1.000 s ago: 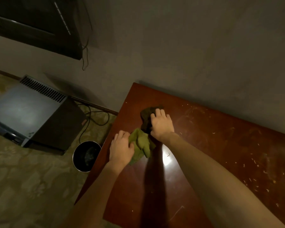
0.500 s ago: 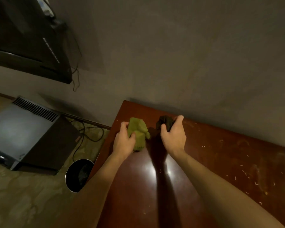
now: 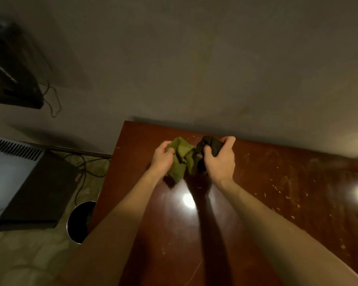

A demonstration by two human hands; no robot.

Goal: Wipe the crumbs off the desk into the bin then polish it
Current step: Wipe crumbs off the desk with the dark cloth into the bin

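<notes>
Gripping green cloth (image 3: 181, 155), left hand (image 3: 162, 159), right hand (image 3: 220, 159), fingers curled

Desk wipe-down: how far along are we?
Done: not much to show. The desk looks glossy with few crumbs near its left edge. In hand: the left hand and right hand both grip the bunched cloth near the back edge. Left: crumbs dot the right side and need sweeping to the bin on the floor at the left, then polishing.
</notes>
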